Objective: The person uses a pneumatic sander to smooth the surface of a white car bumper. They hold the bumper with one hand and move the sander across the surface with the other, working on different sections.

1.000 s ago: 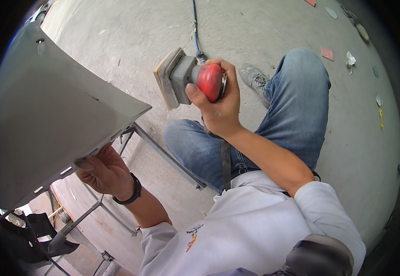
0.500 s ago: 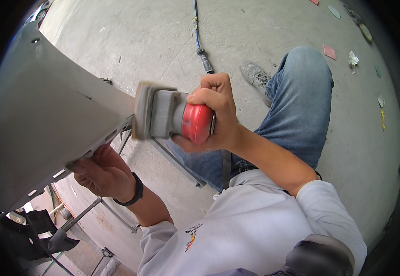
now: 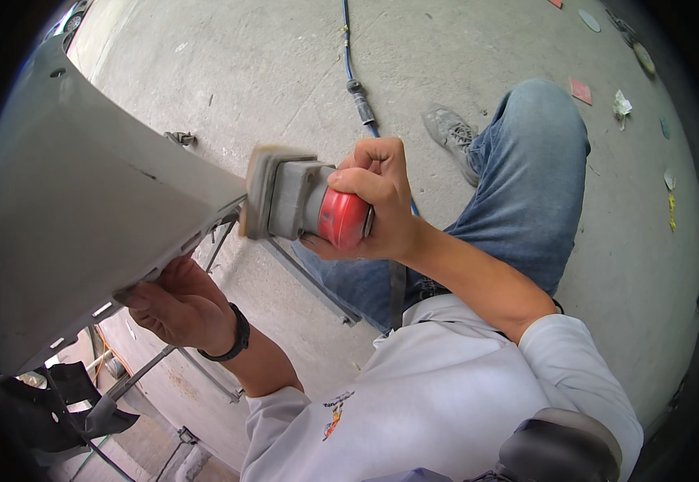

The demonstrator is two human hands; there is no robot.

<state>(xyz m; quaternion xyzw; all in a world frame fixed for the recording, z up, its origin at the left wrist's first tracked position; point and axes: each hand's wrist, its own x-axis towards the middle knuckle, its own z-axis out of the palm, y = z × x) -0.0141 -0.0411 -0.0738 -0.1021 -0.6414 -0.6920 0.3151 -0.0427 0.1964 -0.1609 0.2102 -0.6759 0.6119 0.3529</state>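
A large grey panel (image 3: 100,201) fills the left side; it looks like a car bumper cover, with slots along its lower edge and a dark scratch on its face. My right hand (image 3: 382,193) wraps round the red-topped body of a grey air sander (image 3: 297,199). The sander's square pad stands on edge against the panel's right end, slightly smeared by motion. Below, my left hand (image 3: 181,309), with a black band at the wrist, pinches the panel's slotted edge between thumb and fingers; the fingers are partly hidden behind it.
A blue air hose (image 3: 348,48) with a coupling runs across the concrete floor (image 3: 261,72). Metal stand bars (image 3: 309,281) pass under the panel. Black plastic parts (image 3: 60,410) are at lower left. Sanding sheets (image 3: 580,90) and crumpled paper (image 3: 621,104) lie on the right.
The sander's pad has shifted slightly right and down along with the panel's end in view. More of the hose shows behind my right hand. My left hand keeps its hold.
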